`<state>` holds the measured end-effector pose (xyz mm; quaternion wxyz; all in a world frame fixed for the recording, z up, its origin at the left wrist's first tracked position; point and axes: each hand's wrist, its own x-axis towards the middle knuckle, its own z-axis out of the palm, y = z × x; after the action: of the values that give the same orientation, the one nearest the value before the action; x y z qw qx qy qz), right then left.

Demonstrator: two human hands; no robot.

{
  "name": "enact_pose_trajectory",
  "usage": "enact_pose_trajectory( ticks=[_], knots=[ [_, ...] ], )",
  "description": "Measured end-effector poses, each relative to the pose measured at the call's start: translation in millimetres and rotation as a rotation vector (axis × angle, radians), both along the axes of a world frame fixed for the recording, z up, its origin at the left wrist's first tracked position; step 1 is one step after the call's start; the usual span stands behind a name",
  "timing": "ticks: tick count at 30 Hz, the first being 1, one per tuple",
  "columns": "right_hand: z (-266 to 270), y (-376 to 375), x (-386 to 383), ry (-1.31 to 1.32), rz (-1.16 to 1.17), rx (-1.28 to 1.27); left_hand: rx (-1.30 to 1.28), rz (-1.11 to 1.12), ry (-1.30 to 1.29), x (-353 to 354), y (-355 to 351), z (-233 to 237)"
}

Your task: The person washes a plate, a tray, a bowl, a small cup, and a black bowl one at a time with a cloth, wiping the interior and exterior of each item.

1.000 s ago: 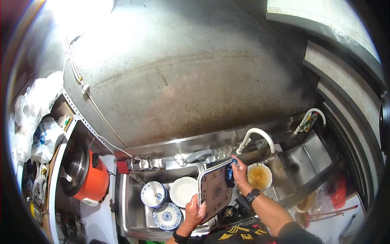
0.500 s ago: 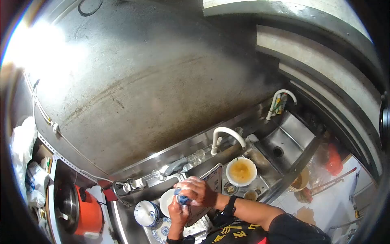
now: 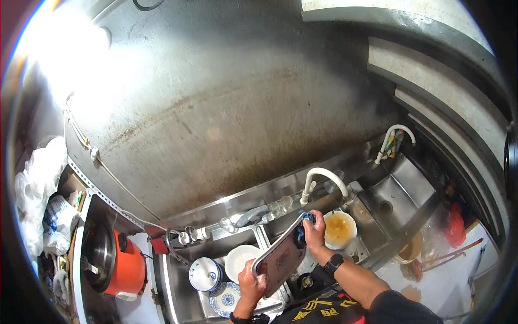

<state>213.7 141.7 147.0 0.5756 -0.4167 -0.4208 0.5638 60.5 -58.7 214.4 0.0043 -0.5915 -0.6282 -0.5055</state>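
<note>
A rectangular serving tray (image 3: 281,257) with a light rim and a printed face is held tilted above the sink. My left hand (image 3: 250,283) is closed around its lower left edge. At the upper right edge, my right hand (image 3: 314,235) is closed on a blue cloth (image 3: 308,216) pressed to the rim. Suds show on my left hand. Below and left of the tray, the sink holds a white bowl with blue markings (image 3: 204,273), a white plate (image 3: 240,260) and a blue-patterned plate (image 3: 224,300).
A bowl of orange-yellow liquid (image 3: 340,230) stands right of my right hand. A white curved faucet (image 3: 325,174) rises behind it, near several glasses (image 3: 279,206) on the ledge. At far right is another sink basin (image 3: 406,186); an orange pot (image 3: 125,263) stands left.
My hands were together squeezing the blue cloth, with the tray behind them. They have moved apart, left hand onto the tray's left edge, right hand with the cloth to its upper right.
</note>
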Motion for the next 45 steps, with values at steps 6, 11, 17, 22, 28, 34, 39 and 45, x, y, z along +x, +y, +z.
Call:
enact_pose_trajectory(
  ticks=[6, 11, 17, 22, 28, 34, 39, 45],
  knots=[
    [69, -41, -14, -0.436, 0.051, 0.73, -0.605, -0.154, -0.018, -18, 6, 9],
    [85, -53, -27, -0.558, 0.193, 1.164, -0.178, -0.005, -0.012, 4, 27, -7],
    [22, 6, -5, -0.416, 0.065, 0.744, -0.142, 0.081, -0.078, -4, 16, 1],
    [-22, 15, 3, -0.253, 0.057, 0.055, -0.043, 0.147, -0.02, 0, 14, 2],
    [-49, -17, 14, 0.006, 0.248, -0.366, 0.058, 0.2, -0.497, -9, 22, -9],
    [-67, -38, 20, 0.62, 0.583, -0.831, 0.288, 0.257, -1.021, -17, 39, -64],
    [-27, -57, 32, 0.387, 0.639, -0.638, 0.216, 0.085, -1.39, -2, 36, -50],
    [5, -53, 62, 0.292, 0.517, -0.521, -0.041, 0.079, -0.726, -16, 6, -85]
  ],
)
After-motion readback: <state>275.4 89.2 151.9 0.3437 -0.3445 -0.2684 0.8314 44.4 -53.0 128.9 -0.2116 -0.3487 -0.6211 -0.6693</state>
